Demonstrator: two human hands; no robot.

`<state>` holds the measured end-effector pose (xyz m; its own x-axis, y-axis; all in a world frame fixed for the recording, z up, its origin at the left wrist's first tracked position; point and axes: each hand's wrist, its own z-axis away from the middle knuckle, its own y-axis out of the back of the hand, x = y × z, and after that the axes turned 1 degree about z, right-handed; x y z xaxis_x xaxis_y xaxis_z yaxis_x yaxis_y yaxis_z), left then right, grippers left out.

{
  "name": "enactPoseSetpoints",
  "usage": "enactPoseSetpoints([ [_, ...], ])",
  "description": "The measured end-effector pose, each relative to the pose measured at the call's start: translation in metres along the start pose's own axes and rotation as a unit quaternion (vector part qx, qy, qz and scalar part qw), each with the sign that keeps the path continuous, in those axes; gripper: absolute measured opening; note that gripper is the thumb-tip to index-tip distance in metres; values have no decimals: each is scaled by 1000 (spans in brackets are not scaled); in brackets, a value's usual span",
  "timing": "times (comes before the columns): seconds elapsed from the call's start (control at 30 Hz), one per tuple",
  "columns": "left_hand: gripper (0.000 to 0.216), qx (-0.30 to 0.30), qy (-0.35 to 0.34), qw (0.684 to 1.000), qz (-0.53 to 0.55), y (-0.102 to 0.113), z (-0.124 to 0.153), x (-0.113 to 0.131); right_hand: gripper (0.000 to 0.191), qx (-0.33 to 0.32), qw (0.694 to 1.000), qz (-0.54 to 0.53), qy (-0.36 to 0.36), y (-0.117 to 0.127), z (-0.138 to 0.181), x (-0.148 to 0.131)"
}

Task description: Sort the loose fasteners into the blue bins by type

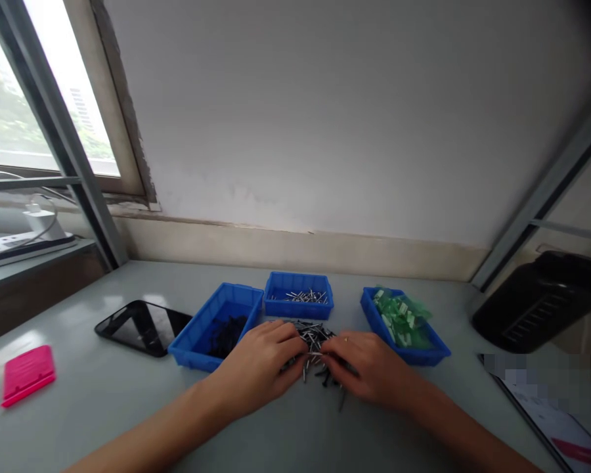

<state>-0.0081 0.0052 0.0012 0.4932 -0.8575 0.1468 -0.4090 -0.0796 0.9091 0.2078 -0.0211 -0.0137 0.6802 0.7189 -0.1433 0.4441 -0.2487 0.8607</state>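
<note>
My left hand (266, 358) and my right hand (364, 361) meet over a loose pile of silver and dark fasteners (316, 334), thin like screws or nails, on the table. Between the pinched fingertips of both hands lies a thin silver fastener (314, 354); its exact kind is too small to tell. Behind the pile, a blue tray (299, 313) contains silver fasteners (307, 297). Left of it, another blue tray (192, 358), partly covered by my left hand, contains dark small pieces (226, 335). The blue tray on the right (423, 358) bears green plastic packets (404, 318).
A black phone-like device (140, 326) lies at the left, with a pink plastic case (28, 374) nearer the edge. On the right are a dark bottle (536, 302) and a flat printed item (551, 414). Metal posts and a wall bound the grey table (142, 407).
</note>
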Motion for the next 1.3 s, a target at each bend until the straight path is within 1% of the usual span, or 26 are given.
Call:
enactPoseSetpoints([
  [0.43,20,20,-20,999,-20,2,0,-2,19,-3,1000,13,-1,2,0,-1],
  [0.67,22,-11,-18,1000,-13,3,-1,0,23,4,1000,10,1,5,0,-1],
  [0.73,23,-9,-18,1000,-13,3,-2,0,25,4,1000,9,4,6,-1,-2],
  [0.83,22,6,-18,1000,-10,4,-2,-1,25,-3,1000,10,6,7,-1,-2],
  [0.97,19,31,-25,999,13,6,-4,-1,23,-16,1000,8,-10,6,0,-1],
  [1.07,18,45,-29,998,35,6,-4,1,21,-41,999,9,-17,4,0,-1],
  [1.17,18,40,-31,997,51,4,-2,2,20,-67,998,6,-11,2,-1,-1],
  [1.3,19,35,-30,997,63,3,-1,4,20,-54,999,5,-4,2,-1,-1],
])
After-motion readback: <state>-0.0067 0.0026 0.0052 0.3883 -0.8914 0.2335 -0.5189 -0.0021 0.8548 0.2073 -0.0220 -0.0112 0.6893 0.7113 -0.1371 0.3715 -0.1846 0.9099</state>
